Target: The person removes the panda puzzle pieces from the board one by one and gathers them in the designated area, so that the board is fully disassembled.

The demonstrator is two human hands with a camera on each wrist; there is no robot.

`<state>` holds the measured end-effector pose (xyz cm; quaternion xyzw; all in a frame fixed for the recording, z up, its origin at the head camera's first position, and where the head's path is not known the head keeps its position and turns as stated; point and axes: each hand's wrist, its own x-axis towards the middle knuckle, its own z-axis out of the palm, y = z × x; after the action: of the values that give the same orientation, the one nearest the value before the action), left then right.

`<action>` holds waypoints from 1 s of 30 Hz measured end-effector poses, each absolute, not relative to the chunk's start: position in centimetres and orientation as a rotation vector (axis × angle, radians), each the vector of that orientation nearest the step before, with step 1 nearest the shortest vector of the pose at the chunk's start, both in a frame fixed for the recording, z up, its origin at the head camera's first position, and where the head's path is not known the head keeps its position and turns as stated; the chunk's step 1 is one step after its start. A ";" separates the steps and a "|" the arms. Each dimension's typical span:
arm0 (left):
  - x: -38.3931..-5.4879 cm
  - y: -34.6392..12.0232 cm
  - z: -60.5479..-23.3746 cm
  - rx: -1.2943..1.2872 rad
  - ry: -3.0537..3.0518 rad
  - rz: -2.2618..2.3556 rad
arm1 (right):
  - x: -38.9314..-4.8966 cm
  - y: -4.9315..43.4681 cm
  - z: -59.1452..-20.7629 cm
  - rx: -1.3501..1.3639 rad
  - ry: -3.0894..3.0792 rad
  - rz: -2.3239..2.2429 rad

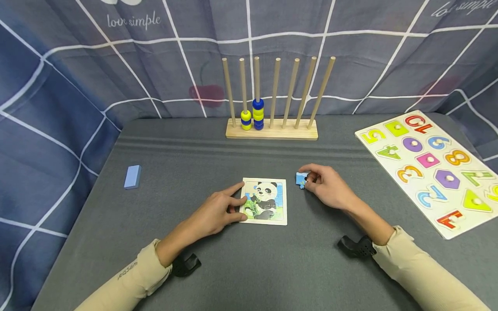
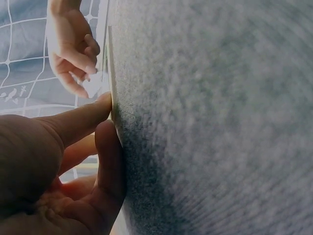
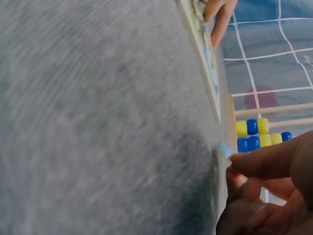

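A small square panda jigsaw puzzle (image 1: 282, 203) with a pale frame lies flat on the grey table. My left hand (image 1: 216, 211) rests at its left side, thumb near the lower corner and forefinger near the upper one, with another fingertip reaching onto the picture. Just right of the puzzle, my right hand (image 1: 328, 186) pinches a light blue puzzle piece (image 1: 301, 179) between thumb and fingers, partly covering it. Low over the table in the right wrist view, only the edge of that piece (image 3: 225, 150) shows at the fingertips.
Behind the puzzle stands a wooden peg rack (image 1: 272, 134) with yellow and blue beads on two of its rods. A number-and-shape board (image 1: 420, 211) lies at the right. A blue block (image 1: 132, 177) sits on the left. A checked curtain (image 1: 155, 77) hangs behind the table.
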<state>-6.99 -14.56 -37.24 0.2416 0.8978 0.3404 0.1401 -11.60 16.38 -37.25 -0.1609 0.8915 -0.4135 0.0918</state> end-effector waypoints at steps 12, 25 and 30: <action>-6.9 -14.8 -37.5 0.742 2.587 1.005 | -11.7 16.3 -37.3 -0.497 2.834 -0.950; -7.0 -14.8 -37.5 0.749 2.594 0.988 | -11.8 16.5 -37.7 -0.527 2.854 -0.951; -6.9 -14.8 -37.5 0.745 2.591 0.998 | -11.9 16.6 -37.7 -0.534 2.837 -0.972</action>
<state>-6.90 -14.83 -37.46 0.2568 0.8933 0.3441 0.1330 -11.89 16.58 -37.74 -0.1751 0.9303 -0.3189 0.0477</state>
